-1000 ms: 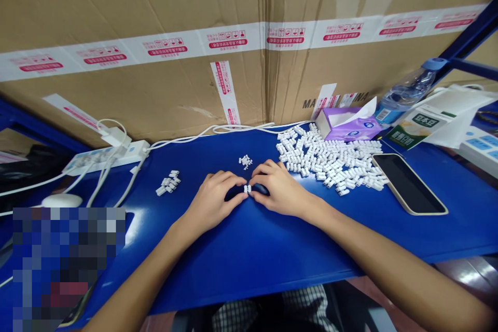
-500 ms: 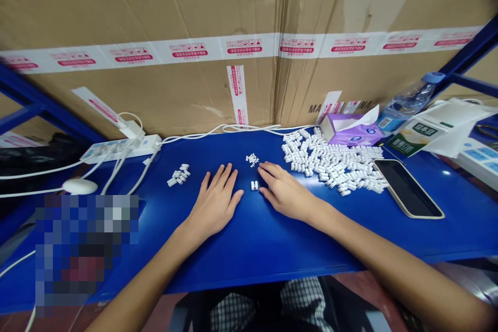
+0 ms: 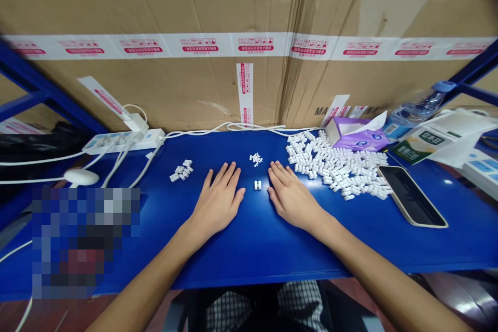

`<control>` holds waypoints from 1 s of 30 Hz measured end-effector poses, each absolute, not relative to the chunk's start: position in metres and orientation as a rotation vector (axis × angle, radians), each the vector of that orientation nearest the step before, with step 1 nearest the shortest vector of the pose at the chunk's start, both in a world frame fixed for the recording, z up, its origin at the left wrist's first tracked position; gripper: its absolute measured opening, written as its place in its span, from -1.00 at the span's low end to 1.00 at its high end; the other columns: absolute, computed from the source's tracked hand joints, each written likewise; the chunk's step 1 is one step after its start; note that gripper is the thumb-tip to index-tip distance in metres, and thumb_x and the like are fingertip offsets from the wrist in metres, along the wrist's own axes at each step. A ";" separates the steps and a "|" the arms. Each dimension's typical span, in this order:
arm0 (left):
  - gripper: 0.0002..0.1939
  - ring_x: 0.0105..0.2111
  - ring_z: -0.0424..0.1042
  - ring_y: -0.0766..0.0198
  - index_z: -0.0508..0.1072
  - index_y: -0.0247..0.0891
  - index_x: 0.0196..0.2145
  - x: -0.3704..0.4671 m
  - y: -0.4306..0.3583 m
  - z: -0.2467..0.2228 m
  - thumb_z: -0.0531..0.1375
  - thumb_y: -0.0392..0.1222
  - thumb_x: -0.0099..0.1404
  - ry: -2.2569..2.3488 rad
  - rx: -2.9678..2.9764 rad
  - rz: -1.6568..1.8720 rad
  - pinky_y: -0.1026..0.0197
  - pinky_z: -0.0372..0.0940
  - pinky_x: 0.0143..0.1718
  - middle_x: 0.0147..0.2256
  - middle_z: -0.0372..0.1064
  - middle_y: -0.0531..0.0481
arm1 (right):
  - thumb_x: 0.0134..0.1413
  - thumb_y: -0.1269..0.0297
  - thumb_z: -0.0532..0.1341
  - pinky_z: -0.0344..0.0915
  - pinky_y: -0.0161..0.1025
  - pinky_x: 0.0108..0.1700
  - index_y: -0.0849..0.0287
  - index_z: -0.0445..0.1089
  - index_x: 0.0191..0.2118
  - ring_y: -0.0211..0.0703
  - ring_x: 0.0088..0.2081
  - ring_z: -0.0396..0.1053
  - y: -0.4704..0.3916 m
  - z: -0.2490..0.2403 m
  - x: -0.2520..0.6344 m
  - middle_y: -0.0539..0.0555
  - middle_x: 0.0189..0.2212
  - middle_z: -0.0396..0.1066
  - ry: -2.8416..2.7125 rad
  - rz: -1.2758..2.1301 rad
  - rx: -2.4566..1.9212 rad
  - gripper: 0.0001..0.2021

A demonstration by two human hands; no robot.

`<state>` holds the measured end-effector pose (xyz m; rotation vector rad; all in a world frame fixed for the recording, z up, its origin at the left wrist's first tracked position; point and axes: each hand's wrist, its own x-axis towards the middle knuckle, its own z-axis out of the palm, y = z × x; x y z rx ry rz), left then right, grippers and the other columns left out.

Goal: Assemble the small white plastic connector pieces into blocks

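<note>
My left hand lies flat on the blue tabletop, palm down, fingers stretched out, holding nothing. My right hand rests the same way on the other side, also holding nothing. Between the two hands sit two small white plastic pieces side by side, touched by neither hand. Just beyond them is a little heap of tiny white parts. A small group of white pieces lies left of my left hand. Right of my right hand spreads a large pile of similar white pieces.
A phone, a purple tissue pack, a plastic bottle and a green-and-white package stand at the right. At the left are a power strip and white cables. Cardboard walls the back; a blurred-out patch covers the front left.
My right hand has drawn slightly to the right, away from the two white pieces, and its fingers now point more forward. My left hand stays flat. The view has shifted a little.
</note>
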<state>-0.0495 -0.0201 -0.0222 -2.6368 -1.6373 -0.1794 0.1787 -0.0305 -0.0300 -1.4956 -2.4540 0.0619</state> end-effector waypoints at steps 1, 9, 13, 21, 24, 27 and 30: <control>-0.43 0.42 -0.02 -0.07 0.19 -0.39 0.37 -0.050 -0.020 -0.023 -0.09 -0.04 0.55 -1.636 -2.636 -0.185 -0.31 -0.03 0.37 0.41 0.00 -0.21 | 0.39 0.29 -0.06 0.02 0.17 0.42 0.59 0.16 0.34 0.24 0.43 -0.04 -0.030 -0.030 0.179 0.45 0.38 0.05 -2.457 0.060 -1.498 -0.44; -0.43 0.42 -0.03 -0.06 0.19 -0.37 0.38 -0.050 -0.020 -0.022 -0.09 -0.03 0.55 -1.632 -2.634 -0.176 -0.30 -0.02 0.38 0.42 -0.01 -0.19 | 0.38 0.31 -0.03 0.06 0.21 0.39 0.51 0.21 0.33 0.24 0.41 0.02 -0.031 -0.031 0.182 0.43 0.37 0.11 -2.413 0.085 -1.438 -0.48; -0.43 0.42 -0.01 -0.07 0.20 -0.38 0.37 -0.050 -0.020 -0.022 -0.09 -0.04 0.55 -1.626 -2.624 -0.166 -0.30 -0.01 0.37 0.41 0.00 -0.19 | 0.34 0.35 0.05 0.14 0.23 0.35 0.32 0.30 0.29 0.20 0.36 0.14 -0.032 -0.031 0.185 0.30 0.28 0.30 -2.338 0.124 -1.316 -0.54; -0.44 0.40 0.03 -0.09 0.22 -0.39 0.36 -0.050 -0.020 -0.023 -0.08 -0.05 0.54 -1.604 -2.617 -0.197 -0.30 0.02 0.35 0.40 0.04 -0.22 | 0.30 0.34 0.17 0.21 0.21 0.17 0.11 0.47 0.12 0.17 0.26 0.23 -0.042 -0.019 0.183 0.12 0.15 0.47 -2.359 0.117 -1.042 -0.68; -0.44 0.40 0.04 -0.10 0.23 -0.39 0.35 -0.050 -0.020 -0.022 -0.07 -0.06 0.53 -1.608 -2.618 -0.213 -0.31 0.03 0.35 0.40 0.05 -0.23 | 0.32 0.30 0.16 0.14 0.21 0.20 0.10 0.53 0.02 0.17 0.27 0.22 -0.044 -0.016 0.181 0.09 0.13 0.49 -2.426 0.094 -1.050 -0.74; -0.44 0.40 0.03 -0.11 0.23 -0.38 0.35 -0.050 -0.021 -0.021 -0.07 -0.05 0.53 -1.612 -2.627 -0.219 -0.31 0.02 0.35 0.40 0.05 -0.24 | 0.34 0.28 0.13 0.11 0.18 0.22 0.09 0.54 -0.02 0.13 0.24 0.27 -0.042 -0.016 0.182 0.06 0.13 0.49 -2.412 0.063 -1.140 -0.75; -0.44 0.40 0.03 -0.10 0.23 -0.35 0.35 -0.049 -0.021 -0.021 -0.09 -0.04 0.54 -1.615 -2.630 -0.222 -0.31 0.01 0.35 0.40 0.05 -0.23 | 0.35 0.29 0.12 0.09 0.18 0.22 0.09 0.53 0.02 0.13 0.21 0.30 -0.037 -0.016 0.190 0.09 0.12 0.50 -2.361 0.010 -1.257 -0.72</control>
